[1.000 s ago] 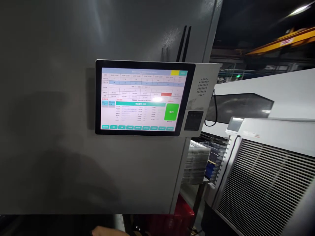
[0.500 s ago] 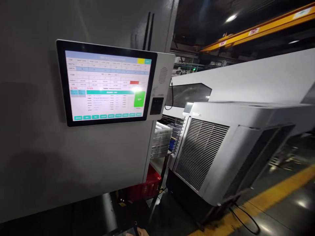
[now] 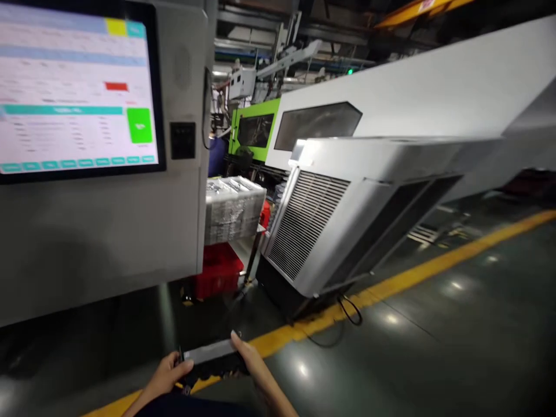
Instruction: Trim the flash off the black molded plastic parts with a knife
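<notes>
We see a floor (image 3: 469, 324) that is smooth and glossy, with bright spots of light shining back. The big gray cabinet (image 3: 108, 226) looks like painted metal, smooth and a bit dull. Its screen (image 3: 65, 130) looks flat and smooth like glass. We see shiny, wrinkly clear plastic around a stack (image 3: 234, 208). The red box (image 3: 217, 269) looks like smooth plastic, and so does the pale cooler (image 3: 343, 231), with its ridged slats (image 3: 310, 223). The black thing (image 3: 217, 366) near us looks like hard plastic with a smooth gray top. The dark blue cloth (image 3: 186, 406) looks soft and matt.
</notes>
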Demonstrator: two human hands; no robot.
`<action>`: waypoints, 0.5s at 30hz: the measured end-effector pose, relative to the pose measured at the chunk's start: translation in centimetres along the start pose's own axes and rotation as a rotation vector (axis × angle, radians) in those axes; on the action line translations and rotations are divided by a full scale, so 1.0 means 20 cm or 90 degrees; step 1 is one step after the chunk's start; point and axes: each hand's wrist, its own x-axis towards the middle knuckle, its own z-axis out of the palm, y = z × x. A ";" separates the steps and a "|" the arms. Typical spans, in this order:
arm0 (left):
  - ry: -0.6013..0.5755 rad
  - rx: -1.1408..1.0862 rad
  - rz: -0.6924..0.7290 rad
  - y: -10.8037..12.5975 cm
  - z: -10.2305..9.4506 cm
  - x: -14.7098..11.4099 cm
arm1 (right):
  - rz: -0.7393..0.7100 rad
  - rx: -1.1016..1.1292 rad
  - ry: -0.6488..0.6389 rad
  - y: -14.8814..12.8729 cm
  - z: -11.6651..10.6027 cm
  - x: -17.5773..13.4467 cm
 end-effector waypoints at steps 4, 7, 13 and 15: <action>-0.035 0.008 -0.098 -0.07 0.25 0.06 | 0.098 0.036 0.034 0.12 -0.24 -0.10; -0.050 0.011 -0.176 -0.11 0.40 0.12 | 0.180 0.084 0.079 0.25 -0.40 -0.14; -0.009 -0.073 -0.325 -0.10 0.62 0.48 | 0.181 0.165 0.245 0.47 -0.65 -0.20; 0.037 -0.130 -0.353 -0.07 0.69 0.72 | 0.175 0.193 0.286 0.50 -0.72 -0.23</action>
